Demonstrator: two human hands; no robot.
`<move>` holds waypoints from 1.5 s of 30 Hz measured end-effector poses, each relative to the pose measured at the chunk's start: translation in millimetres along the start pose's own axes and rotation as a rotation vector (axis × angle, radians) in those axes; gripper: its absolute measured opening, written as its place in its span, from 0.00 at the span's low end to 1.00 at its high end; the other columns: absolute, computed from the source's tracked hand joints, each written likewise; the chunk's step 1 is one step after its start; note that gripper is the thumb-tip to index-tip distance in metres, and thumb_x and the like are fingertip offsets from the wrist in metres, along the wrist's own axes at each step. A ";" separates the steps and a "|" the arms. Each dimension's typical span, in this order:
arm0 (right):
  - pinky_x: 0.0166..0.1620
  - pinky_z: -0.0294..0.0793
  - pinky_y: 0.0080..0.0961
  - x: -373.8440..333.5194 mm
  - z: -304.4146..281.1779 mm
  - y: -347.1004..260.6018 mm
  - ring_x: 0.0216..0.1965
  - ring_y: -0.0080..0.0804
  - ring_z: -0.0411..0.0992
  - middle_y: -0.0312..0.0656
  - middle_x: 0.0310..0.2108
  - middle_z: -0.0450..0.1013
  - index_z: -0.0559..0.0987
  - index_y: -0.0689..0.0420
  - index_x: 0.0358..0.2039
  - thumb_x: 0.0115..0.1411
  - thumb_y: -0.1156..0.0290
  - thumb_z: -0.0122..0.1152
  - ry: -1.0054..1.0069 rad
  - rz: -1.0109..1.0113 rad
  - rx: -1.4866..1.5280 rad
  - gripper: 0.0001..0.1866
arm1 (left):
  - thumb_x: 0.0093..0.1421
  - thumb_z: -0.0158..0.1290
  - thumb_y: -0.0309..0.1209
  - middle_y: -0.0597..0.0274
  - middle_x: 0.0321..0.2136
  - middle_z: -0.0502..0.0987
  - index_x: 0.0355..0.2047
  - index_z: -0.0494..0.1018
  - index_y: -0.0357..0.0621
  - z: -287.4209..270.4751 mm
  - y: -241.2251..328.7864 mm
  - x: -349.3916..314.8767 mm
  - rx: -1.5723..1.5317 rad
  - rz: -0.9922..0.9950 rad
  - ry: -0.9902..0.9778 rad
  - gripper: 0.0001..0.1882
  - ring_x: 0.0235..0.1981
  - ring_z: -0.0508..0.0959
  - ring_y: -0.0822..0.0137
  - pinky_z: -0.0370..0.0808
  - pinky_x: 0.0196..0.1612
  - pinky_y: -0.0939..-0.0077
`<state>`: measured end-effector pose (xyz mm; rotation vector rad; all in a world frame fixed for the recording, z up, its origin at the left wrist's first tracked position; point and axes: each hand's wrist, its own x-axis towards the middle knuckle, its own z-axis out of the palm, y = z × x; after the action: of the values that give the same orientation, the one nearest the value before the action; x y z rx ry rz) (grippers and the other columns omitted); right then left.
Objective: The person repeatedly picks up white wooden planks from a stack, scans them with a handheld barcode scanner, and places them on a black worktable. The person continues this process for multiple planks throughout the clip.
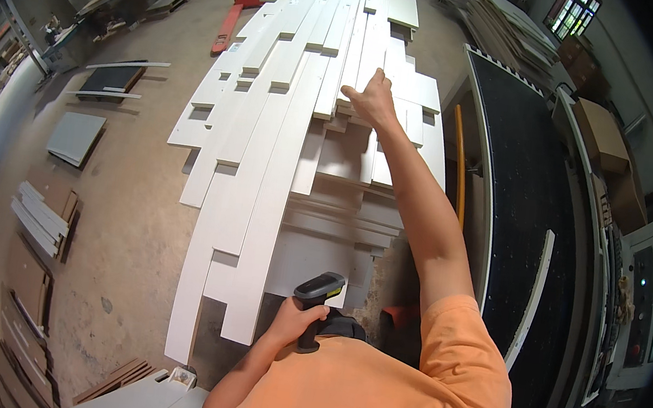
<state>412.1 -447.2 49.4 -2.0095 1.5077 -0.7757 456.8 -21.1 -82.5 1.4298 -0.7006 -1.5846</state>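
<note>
Scanner (320, 286) clasped in left hand (294, 322), best to handle white boards (291, 126) around right hand (373, 102) (grasp unclear) without scraping them.

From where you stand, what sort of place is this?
Probably a woodworking or panel workshop: stacked white boards, a long black conveyor-like bed and what looks like a red pallet jack.

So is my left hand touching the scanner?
Touching. The head view shows your left hand closed around the handle of the scanner, with the thumb lying across it.
</note>
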 end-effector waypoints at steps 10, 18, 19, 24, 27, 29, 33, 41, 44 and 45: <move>0.61 0.75 0.44 66.4 13.2 -25.0 0.67 0.64 0.59 0.74 0.69 0.46 0.43 0.75 0.70 0.50 0.67 0.68 -0.180 0.259 0.006 0.57 | 0.60 0.60 0.29 0.62 0.29 0.81 0.39 0.77 0.35 15.5 -4.6 10.1 -0.130 0.037 0.088 0.10 0.32 0.81 0.71 0.77 0.37 0.74; 0.56 0.78 0.37 38.7 19.9 -28.0 0.56 0.56 0.74 0.70 0.60 0.64 0.58 0.78 0.64 0.50 0.66 0.69 -0.118 0.252 -0.097 0.47 | 0.57 0.62 0.32 0.64 0.27 0.79 0.39 0.78 0.36 14.2 -19.7 3.1 0.004 0.004 -0.014 0.13 0.29 0.78 0.73 0.75 0.36 0.75; 0.54 0.80 0.38 24.5 17.7 -30.0 0.52 0.56 0.77 0.70 0.57 0.68 0.61 0.78 0.62 0.50 0.66 0.69 -0.156 0.217 -0.105 0.44 | 0.57 0.62 0.35 0.65 0.25 0.79 0.35 0.79 0.37 12.8 -23.6 -1.3 0.015 0.039 -0.009 0.13 0.27 0.77 0.73 0.74 0.33 0.74; 0.45 0.83 0.39 -58.2 2.3 -35.8 0.44 0.56 0.80 0.72 0.47 0.75 0.68 0.82 0.52 0.51 0.68 0.66 -0.155 0.098 -0.060 0.35 | 0.53 0.65 0.38 0.63 0.23 0.78 0.31 0.78 0.35 -13.1 -35.9 -28.7 0.097 0.017 -0.030 0.16 0.24 0.75 0.72 0.73 0.30 0.73; 0.50 0.81 0.41 -75.3 10.4 -38.2 0.49 0.61 0.77 0.74 0.51 0.71 0.65 0.82 0.55 0.52 0.63 0.69 -0.178 0.115 -0.092 0.40 | 0.52 0.66 0.40 0.60 0.21 0.79 0.27 0.79 0.34 -30.1 -43.1 -49.9 0.056 0.132 0.038 0.18 0.22 0.75 0.70 0.73 0.28 0.70; 0.53 0.79 0.42 -79.8 18.5 -36.4 0.52 0.62 0.75 0.74 0.54 0.69 0.63 0.82 0.56 0.52 0.61 0.72 -0.186 0.164 -0.131 0.43 | 0.56 0.63 0.39 0.66 0.21 0.77 0.28 0.78 0.37 -42.1 -48.5 -61.6 0.196 0.067 -0.054 0.15 0.26 0.75 0.75 0.72 0.32 0.74; 0.59 0.76 0.44 -99.4 30.9 -37.6 0.57 0.64 0.72 0.73 0.62 0.61 0.62 0.77 0.61 0.53 0.59 0.72 -0.016 0.286 -0.233 0.45 | 0.60 0.61 0.34 0.65 0.25 0.80 0.34 0.80 0.37 -51.2 -63.6 -78.1 0.061 0.016 -0.151 0.11 0.28 0.78 0.75 0.75 0.35 0.74; 0.52 0.79 0.44 -279.7 -9.5 -60.9 0.48 0.62 0.76 0.66 0.54 0.64 0.61 0.74 0.58 0.55 0.66 0.64 0.004 0.229 -0.317 0.36 | 0.60 0.59 0.39 0.64 0.25 0.80 0.37 0.79 0.39 -43.6 -37.8 -83.1 -0.002 -0.098 -0.278 0.15 0.27 0.78 0.74 0.74 0.29 0.74; 0.53 0.77 0.46 -365.0 -38.5 -47.8 0.51 0.62 0.73 0.62 0.54 0.64 0.60 0.72 0.62 0.53 0.68 0.65 0.009 0.176 -0.287 0.40 | 0.60 0.58 0.44 0.65 0.22 0.81 0.31 0.79 0.41 -33.4 -22.1 -77.7 -0.007 -0.073 -0.203 0.17 0.14 0.71 0.77 0.62 0.14 0.78; 0.53 0.75 0.46 -394.1 -48.6 -42.9 0.52 0.61 0.73 0.62 0.55 0.64 0.59 0.72 0.63 0.53 0.67 0.65 0.035 0.130 -0.279 0.42 | 0.59 0.58 0.46 0.64 0.23 0.82 0.28 0.78 0.44 -27.0 -18.1 -70.3 -0.094 -0.084 -0.192 0.17 0.10 0.67 0.78 0.59 0.12 0.79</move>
<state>319.6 -58.8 58.0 -2.0753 1.8317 -0.5770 476.6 52.5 -68.7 1.2648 -0.6743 -1.8141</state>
